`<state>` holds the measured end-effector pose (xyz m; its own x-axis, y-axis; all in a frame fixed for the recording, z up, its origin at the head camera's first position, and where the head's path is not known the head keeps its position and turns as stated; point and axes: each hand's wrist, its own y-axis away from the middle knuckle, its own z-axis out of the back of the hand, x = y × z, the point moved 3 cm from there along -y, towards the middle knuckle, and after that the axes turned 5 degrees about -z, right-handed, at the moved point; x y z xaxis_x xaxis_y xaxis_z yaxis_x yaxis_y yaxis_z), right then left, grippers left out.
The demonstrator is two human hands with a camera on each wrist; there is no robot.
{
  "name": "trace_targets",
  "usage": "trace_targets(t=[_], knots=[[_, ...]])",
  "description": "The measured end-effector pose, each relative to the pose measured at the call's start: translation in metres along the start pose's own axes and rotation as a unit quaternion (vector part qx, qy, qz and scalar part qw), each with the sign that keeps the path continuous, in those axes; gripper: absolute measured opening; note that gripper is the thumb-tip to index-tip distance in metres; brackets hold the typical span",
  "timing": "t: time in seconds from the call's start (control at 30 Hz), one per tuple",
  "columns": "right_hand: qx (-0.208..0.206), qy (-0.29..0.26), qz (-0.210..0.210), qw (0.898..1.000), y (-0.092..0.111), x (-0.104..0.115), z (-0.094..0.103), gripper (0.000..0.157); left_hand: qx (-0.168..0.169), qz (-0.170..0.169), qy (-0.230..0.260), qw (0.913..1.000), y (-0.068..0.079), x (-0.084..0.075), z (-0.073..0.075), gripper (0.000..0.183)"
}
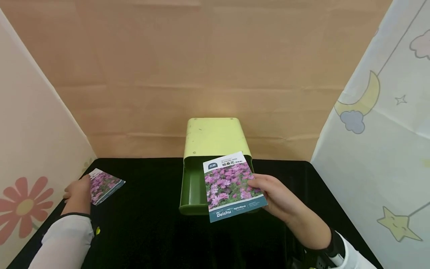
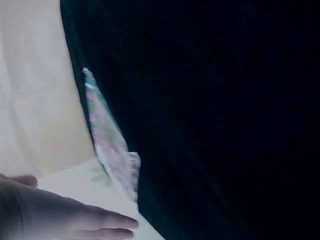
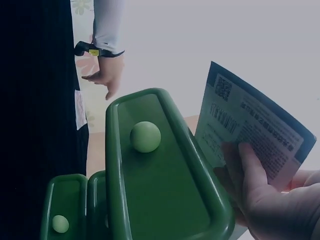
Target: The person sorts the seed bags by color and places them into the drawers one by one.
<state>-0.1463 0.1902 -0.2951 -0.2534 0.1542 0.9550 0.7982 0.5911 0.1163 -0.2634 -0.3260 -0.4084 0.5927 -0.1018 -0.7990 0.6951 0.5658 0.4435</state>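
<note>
My right hand (image 1: pixel 277 196) pinches a flower seed packet (image 1: pixel 231 186) by its right edge, thumb on the pink-flower front. The packet is tilted over a pulled-out green drawer (image 1: pixel 195 186) of a small cabinet (image 1: pixel 215 136) with a pale yellow-green top. The right wrist view shows its printed back with a barcode. At the far left, my left hand (image 1: pixel 78 190) is beside similar seed packets (image 1: pixel 104 186) on the black table. In the left wrist view, that hand's straight fingers (image 2: pixel 105 220) are apart from the packets; two seem to overlap.
In the right wrist view, the pulled-out drawer has a round pale green knob (image 3: pixel 145 137); other drawers (image 3: pixel 67 197) stand beside it. A brown paper wall (image 1: pixel 151 74) closes the back, with patterned panels (image 1: pixel 386 149) at both sides. A small yellow spot (image 1: pixel 97 230) shows near the left sleeve.
</note>
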Motion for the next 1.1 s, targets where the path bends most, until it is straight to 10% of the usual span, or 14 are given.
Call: trace_targets(t=[0.47,0.8,1.1], knots=[[0.051,-0.009,0.029,0.998,-0.005,-0.001,0.007,0.042,0.075,-0.079,-0.199,0.9739,-0.008,0.007,-0.014,0.103],[0.004,0.046,-0.001,0.999,-0.034,-0.003,0.022,0.021,0.004,-0.042,-0.132,0.9904,0.004,0.016,-0.02,0.112],[-0.048,0.102,-0.018,0.993,-0.045,-0.011,0.025,0.058,-0.012,-0.045,-0.136,0.9896,0.006,0.019,-0.028,0.117]])
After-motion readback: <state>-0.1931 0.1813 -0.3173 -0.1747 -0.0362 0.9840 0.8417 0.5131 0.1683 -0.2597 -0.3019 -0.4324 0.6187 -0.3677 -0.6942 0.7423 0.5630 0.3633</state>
